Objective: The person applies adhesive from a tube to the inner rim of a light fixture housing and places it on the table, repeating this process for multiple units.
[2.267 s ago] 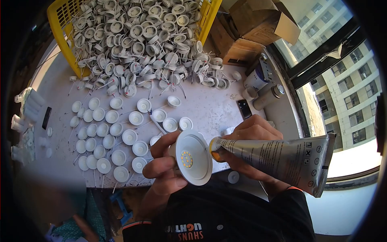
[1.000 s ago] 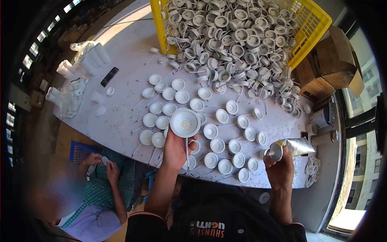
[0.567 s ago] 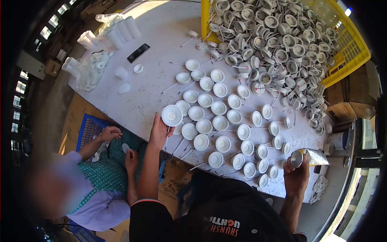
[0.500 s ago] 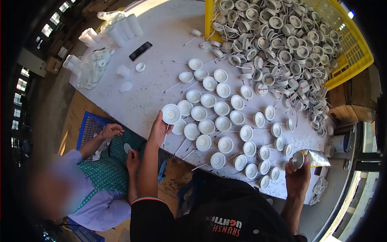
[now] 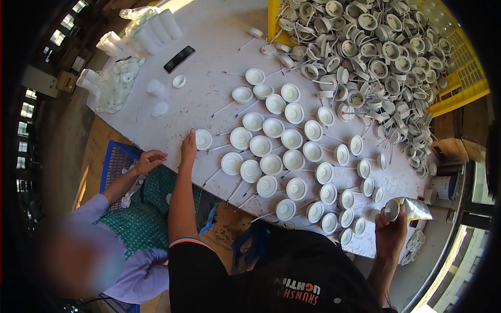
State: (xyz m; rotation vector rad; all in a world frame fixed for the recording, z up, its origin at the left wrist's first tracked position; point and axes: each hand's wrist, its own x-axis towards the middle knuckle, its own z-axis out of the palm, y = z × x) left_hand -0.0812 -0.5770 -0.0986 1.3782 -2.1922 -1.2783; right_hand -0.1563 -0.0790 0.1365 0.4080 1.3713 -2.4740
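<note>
My left hand [image 5: 188, 149] is at the left end of the spread of white lamp cups, its fingers along the left rim of one white lamp cup [image 5: 203, 140] at the tabletop. The thumb is hidden. My right hand [image 5: 390, 232] is raised at the table's right edge, fingers wrapped round a small round silvery cup [image 5: 391, 210]. Right behind that cup, a silver foil pouch [image 5: 417, 208] overlaps it in view. Between my hands lie several rows of lamp cups [image 5: 271, 164], face up, thin white wires trailing from them.
A yellow crate [image 5: 462, 78] spills a heap of lamp housings [image 5: 360, 57] at the back right. A phone [image 5: 179, 59], white tubes [image 5: 156, 31] and plastic bags [image 5: 115, 86] are at the back left. Another person [image 5: 130, 235] sits close on my left, one hand [image 5: 151, 160] near the table edge.
My left hand has moved left and away from me with the lamp cup, bringing it to the tabletop. My right hand keeps its hold. The other person's hand has shifted slightly toward the table.
</note>
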